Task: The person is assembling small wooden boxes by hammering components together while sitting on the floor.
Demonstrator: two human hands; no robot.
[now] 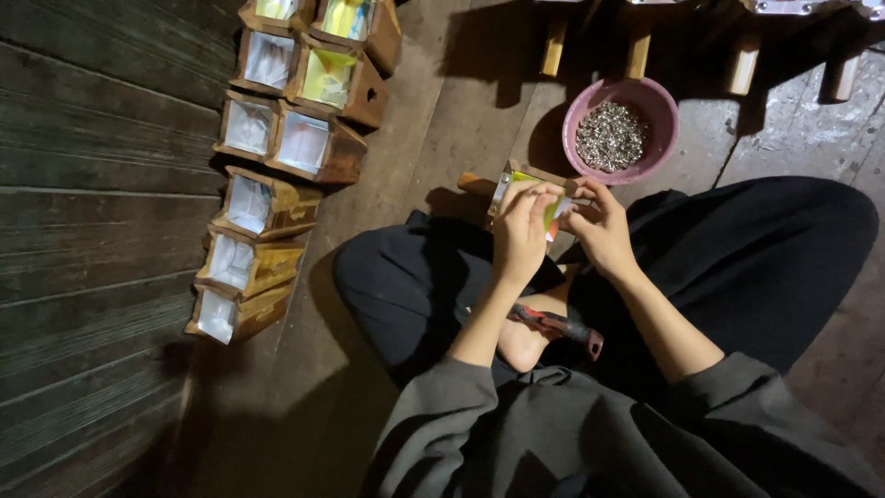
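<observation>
- A person is sitting cross-legged on a dark wooden floor (442,120), holding a small wooden box (516,184) in front of the knees, just short of a pink bowl (645,101) of small shiny metal pieces.
- The box is probably light and stiff — thin wood with a pale yellow-green lining — so it should handle easily when taken by its side walls; the lining looks like the soft, tearable part.
- The left hand (521,235) is gripping the box from the near side, fingers curled over its top edge and pressing at the lining.
- The right hand (604,226) is pinching at the box's right edge, fingertips closed together; whether something small is held between them cannot be told.
- A red-handled tool (558,325) is lying across the lap, untouched.
- To the left, a row of finished-looking boxes (277,166) is standing along the floor — well apart from both hands.
</observation>
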